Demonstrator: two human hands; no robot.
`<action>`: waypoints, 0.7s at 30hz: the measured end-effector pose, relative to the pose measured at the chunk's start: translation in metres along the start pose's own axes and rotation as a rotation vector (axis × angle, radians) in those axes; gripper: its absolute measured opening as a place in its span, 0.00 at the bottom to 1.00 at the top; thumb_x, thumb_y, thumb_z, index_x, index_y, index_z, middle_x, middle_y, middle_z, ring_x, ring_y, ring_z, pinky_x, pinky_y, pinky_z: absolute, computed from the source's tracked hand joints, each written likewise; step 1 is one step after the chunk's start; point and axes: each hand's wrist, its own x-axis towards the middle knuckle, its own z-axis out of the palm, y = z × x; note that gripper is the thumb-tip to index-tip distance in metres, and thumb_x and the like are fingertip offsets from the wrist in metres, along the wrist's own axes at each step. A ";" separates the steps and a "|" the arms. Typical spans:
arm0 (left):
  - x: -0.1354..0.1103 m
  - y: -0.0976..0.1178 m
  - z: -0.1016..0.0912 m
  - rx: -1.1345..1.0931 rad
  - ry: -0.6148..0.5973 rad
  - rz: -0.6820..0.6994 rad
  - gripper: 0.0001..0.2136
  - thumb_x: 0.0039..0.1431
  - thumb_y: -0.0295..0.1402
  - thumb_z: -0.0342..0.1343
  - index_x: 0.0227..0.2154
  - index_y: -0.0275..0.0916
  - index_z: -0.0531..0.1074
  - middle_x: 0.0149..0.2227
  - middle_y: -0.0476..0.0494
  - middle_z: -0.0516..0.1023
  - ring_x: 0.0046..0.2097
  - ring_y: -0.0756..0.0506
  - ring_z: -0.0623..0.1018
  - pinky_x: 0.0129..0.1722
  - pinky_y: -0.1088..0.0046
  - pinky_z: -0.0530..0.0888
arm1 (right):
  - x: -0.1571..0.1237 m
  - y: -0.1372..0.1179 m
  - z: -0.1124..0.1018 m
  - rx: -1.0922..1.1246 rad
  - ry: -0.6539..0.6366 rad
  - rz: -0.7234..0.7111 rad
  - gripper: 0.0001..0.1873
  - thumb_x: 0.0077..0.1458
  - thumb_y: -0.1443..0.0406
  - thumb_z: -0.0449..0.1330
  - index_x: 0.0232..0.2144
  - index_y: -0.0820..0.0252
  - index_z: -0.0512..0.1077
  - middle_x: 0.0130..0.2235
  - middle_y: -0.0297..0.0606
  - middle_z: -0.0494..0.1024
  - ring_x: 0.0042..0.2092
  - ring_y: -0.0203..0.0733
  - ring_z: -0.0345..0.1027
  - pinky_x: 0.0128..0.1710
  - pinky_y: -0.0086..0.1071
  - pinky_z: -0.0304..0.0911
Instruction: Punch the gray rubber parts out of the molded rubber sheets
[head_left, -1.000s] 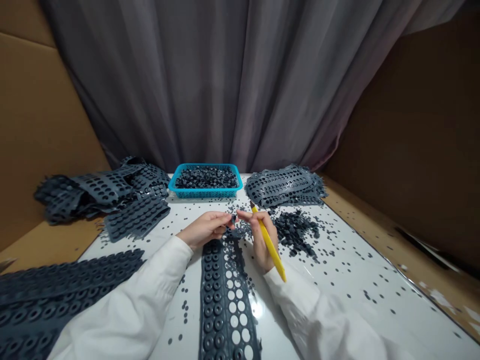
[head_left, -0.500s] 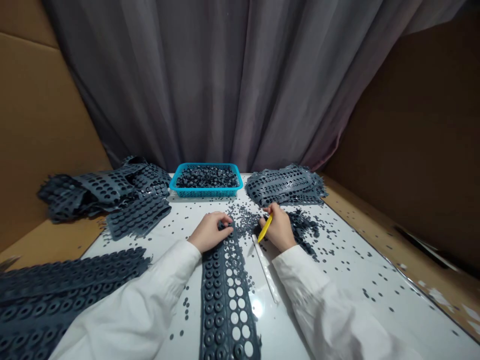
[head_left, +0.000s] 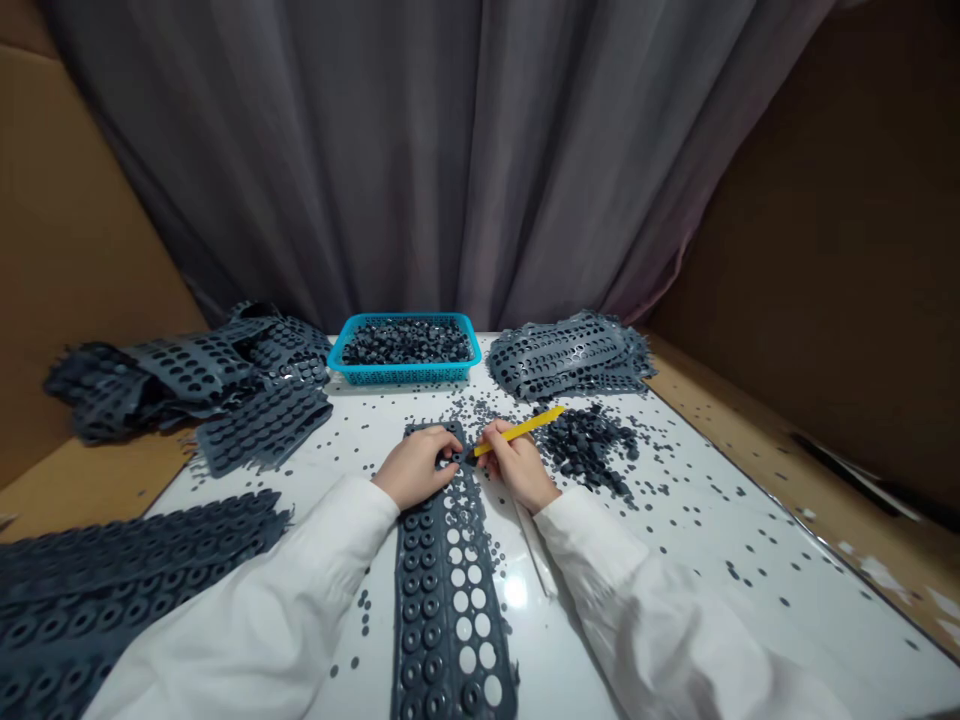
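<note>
A long dark rubber sheet (head_left: 440,590) moulded with rows of ring-shaped parts lies lengthwise before me. Its right-hand rows are largely punched through, with white table showing in the holes. My left hand (head_left: 420,466) rests on the far part of the sheet, thumb and fingers closed on it. In my right hand (head_left: 516,466) is a slim yellow pen-like tool (head_left: 534,422), gripped like a pencil. The tool's dark tip meets the sheet's right edge, close to my left fingertips. A thin white stick (head_left: 534,550) lies partly beneath my right wrist.
Behind stands a blue basket (head_left: 405,375) full of small dark parts. A heap of loose parts (head_left: 589,447) and scattered discs lie right. Perforated sheets (head_left: 574,350) are piled back right, others (head_left: 187,375) back left. More ringed sheets (head_left: 112,590) lie front left. Cardboard walls flank the table.
My right hand has moved left to the sheet, and the yellow tool has swung so its tip points left at the edge. My left hand stays on the sheet. The view has shifted slightly.
</note>
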 end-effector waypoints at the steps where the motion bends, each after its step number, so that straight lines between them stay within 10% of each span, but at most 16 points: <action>1: 0.000 0.000 0.000 0.000 -0.001 0.001 0.07 0.49 0.27 0.55 0.33 0.38 0.72 0.31 0.47 0.71 0.35 0.47 0.73 0.38 0.71 0.69 | 0.000 -0.001 0.000 -0.031 -0.011 -0.014 0.16 0.56 0.55 0.49 0.23 0.59 0.64 0.15 0.29 0.68 0.14 0.32 0.56 0.15 0.25 0.52; 21: 0.000 0.007 -0.003 0.213 -0.085 0.064 0.07 0.54 0.29 0.53 0.36 0.38 0.72 0.35 0.45 0.70 0.37 0.46 0.73 0.39 0.72 0.70 | 0.004 -0.020 0.009 -0.416 -0.127 -0.109 0.12 0.56 0.69 0.47 0.20 0.57 0.57 0.16 0.28 0.67 0.18 0.33 0.60 0.22 0.25 0.57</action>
